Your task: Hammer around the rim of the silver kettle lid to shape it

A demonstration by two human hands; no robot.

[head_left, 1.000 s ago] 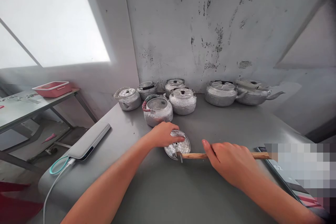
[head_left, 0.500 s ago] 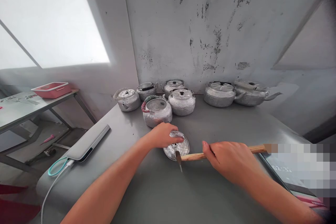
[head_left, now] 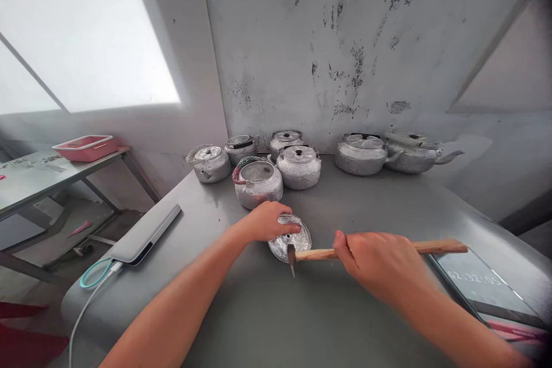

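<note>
My left hand (head_left: 272,222) grips the upper left rim of a round, dented metal kettle lid (head_left: 302,236), thumb across its face near a small centre hole. My right hand (head_left: 377,256) is closed around the wooden handle of a hammer (head_left: 317,254). The hammer's dark head overlaps the lid's lower edge; whether it touches the metal I cannot tell. Just behind my left hand stands an open kettle (head_left: 259,190) without a lid, its handle wrapped in red and green.
Several dented kettles (head_left: 299,168) line the back of the grey table (head_left: 259,322) by the wall. A power bank (head_left: 146,236) with a cable lies left, a tablet (head_left: 483,282) showing a timer lies right. A pink basket (head_left: 86,148) sits on a side table.
The hammer head has shifted slightly up and left over the lid. My left hand and the lid have stayed in place.
</note>
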